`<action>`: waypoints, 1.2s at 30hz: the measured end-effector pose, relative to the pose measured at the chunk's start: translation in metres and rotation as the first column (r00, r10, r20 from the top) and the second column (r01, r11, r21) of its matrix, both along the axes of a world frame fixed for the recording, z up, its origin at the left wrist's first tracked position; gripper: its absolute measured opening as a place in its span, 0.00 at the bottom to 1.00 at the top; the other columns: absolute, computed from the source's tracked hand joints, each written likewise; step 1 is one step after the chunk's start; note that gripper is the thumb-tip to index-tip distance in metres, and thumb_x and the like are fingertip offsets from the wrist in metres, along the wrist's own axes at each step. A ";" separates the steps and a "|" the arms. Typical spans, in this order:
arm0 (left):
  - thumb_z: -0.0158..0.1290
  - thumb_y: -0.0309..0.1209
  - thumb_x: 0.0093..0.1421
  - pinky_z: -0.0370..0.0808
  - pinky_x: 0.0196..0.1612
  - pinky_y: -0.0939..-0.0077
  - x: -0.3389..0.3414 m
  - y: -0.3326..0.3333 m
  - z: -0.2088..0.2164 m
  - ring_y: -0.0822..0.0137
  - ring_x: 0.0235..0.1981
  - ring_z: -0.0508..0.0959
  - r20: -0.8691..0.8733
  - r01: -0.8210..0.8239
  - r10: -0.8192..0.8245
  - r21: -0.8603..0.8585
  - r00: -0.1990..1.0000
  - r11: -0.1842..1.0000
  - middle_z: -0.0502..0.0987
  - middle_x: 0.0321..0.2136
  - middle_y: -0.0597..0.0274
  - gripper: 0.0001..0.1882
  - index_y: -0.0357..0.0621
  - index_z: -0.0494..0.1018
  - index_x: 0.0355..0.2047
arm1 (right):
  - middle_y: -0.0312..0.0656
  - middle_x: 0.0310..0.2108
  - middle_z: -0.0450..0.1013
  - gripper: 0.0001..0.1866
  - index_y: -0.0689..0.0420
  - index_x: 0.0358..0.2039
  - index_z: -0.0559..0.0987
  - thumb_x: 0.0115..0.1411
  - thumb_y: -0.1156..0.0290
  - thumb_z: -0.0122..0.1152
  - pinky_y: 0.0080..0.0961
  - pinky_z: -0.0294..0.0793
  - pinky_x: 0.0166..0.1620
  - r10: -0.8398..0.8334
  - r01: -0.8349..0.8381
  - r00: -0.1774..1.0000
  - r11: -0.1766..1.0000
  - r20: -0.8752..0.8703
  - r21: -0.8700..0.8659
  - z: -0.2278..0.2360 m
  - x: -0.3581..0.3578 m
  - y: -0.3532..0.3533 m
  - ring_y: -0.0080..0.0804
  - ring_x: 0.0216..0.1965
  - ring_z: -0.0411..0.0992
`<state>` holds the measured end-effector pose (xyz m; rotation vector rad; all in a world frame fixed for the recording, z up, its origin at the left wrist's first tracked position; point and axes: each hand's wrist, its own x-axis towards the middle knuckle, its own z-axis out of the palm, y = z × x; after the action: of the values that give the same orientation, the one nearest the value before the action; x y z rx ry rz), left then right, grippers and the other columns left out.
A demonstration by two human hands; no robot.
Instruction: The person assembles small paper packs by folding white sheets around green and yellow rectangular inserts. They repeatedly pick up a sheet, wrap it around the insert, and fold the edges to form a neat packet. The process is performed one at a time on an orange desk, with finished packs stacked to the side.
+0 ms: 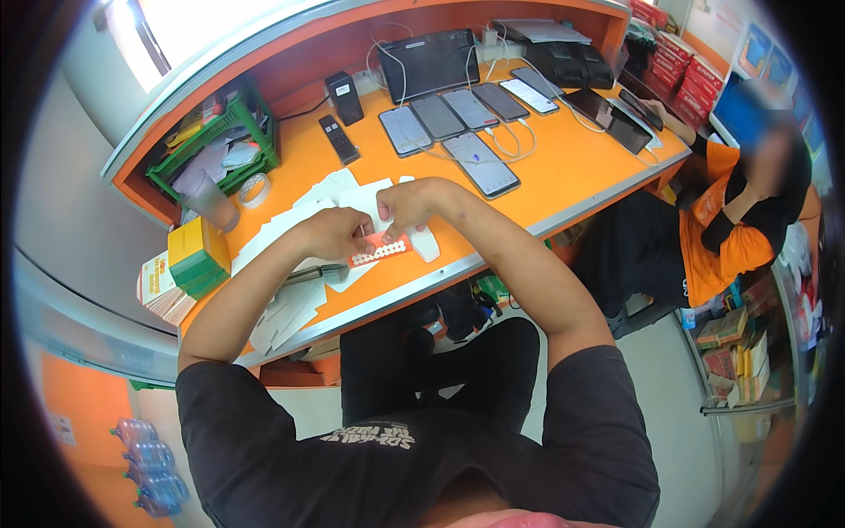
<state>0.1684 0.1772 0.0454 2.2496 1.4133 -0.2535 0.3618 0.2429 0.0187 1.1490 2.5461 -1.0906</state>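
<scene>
My left hand [339, 233] and my right hand [407, 204] meet over the front of the orange desk [563, 167]. Both pinch a small red and white card [378, 252] with a row of white dots along it. A white oblong object [425, 244] lies just right of the card, under my right fingers. White paper slips [330, 189] are spread on the desk behind and to the left of my hands. A dark pen-like tool [310, 275] lies under my left wrist.
Several phones [466, 110] on white cables lie in a row at the back, one phone [482, 165] nearer. A green basket [220, 145], tape roll [254, 188], clear cup [209, 199] and yellow-green box [199, 255] stand at left. Another person in orange [731, 220] sits at right.
</scene>
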 end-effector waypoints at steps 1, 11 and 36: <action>0.61 0.42 0.61 0.74 0.44 0.61 -0.003 0.001 -0.004 0.56 0.41 0.80 0.021 -0.001 0.001 0.021 1.000 1.000 0.81 0.37 0.54 0.19 0.41 0.77 0.45 | 0.49 0.44 0.76 0.33 0.61 0.49 0.75 0.51 0.53 0.77 0.32 0.80 0.40 0.013 -0.014 1.000 0.999 0.027 0.033 -0.001 -0.002 0.003 0.39 0.41 0.78; 0.68 0.49 0.51 0.72 0.53 0.58 0.000 0.018 -0.013 0.47 0.51 0.75 -0.195 -0.019 0.052 0.166 0.979 0.986 0.75 0.49 0.45 0.35 0.37 0.69 0.50 | 0.53 0.49 0.77 0.43 0.65 0.55 0.74 0.47 0.46 0.77 0.38 0.79 0.45 0.134 -0.183 0.928 0.976 0.347 0.115 -0.002 -0.022 0.016 0.46 0.46 0.78; 0.54 0.27 0.65 0.72 0.53 0.72 -0.013 -0.008 -0.010 0.70 0.47 0.76 0.374 0.155 -0.091 -0.144 0.923 0.977 0.80 0.47 0.62 0.20 0.40 0.74 0.57 | 0.47 0.35 0.79 0.07 0.59 0.34 0.80 0.56 0.74 0.57 0.39 0.78 0.42 0.074 0.098 0.986 0.481 -0.151 0.871 -0.040 0.056 -0.115 0.44 0.39 0.80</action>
<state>0.1552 0.1693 0.0359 2.1108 1.0163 0.0086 0.4182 0.1283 -0.0211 1.2333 3.3237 0.3208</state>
